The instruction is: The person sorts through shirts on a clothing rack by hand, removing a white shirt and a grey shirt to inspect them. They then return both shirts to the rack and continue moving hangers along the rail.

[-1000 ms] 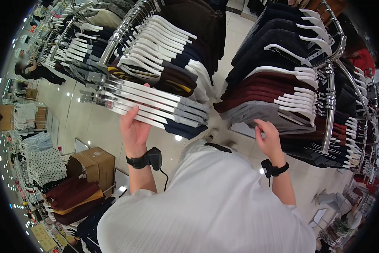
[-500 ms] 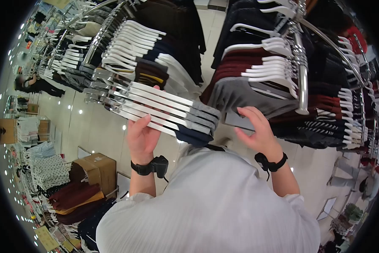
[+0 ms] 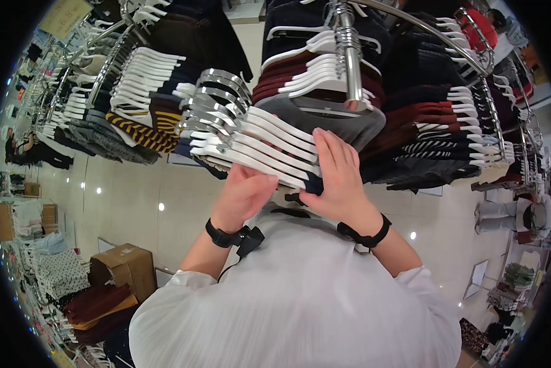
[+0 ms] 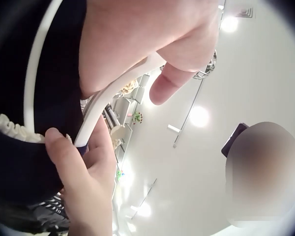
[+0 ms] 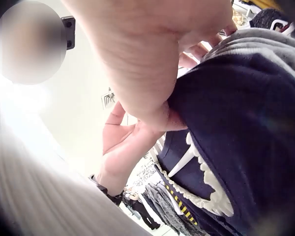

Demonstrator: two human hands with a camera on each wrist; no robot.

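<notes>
A bundle of white hangers with chrome hooks lies across both hands in the head view. My left hand grips the hangers near the hook end, its thumb along the nearest one. At the other end, my right hand holds the garment shoulders, fingers over the top and thumb on the near side. The nearest garment is a navy top with cream ruffled trim at its neck. Grey garments are stacked behind it. In the left wrist view the right thumb presses beside the hanger end.
A chrome rail ahead carries maroon tops and a grey top. Another rack with striped garments stands left. On the right hang dark and striped clothes. A cardboard box sits at lower left.
The right hand has come left from beside the racks onto the garment shoulders. The left hand has carried the hangers rightward, and their hooks now point up more. The view has turned right.
</notes>
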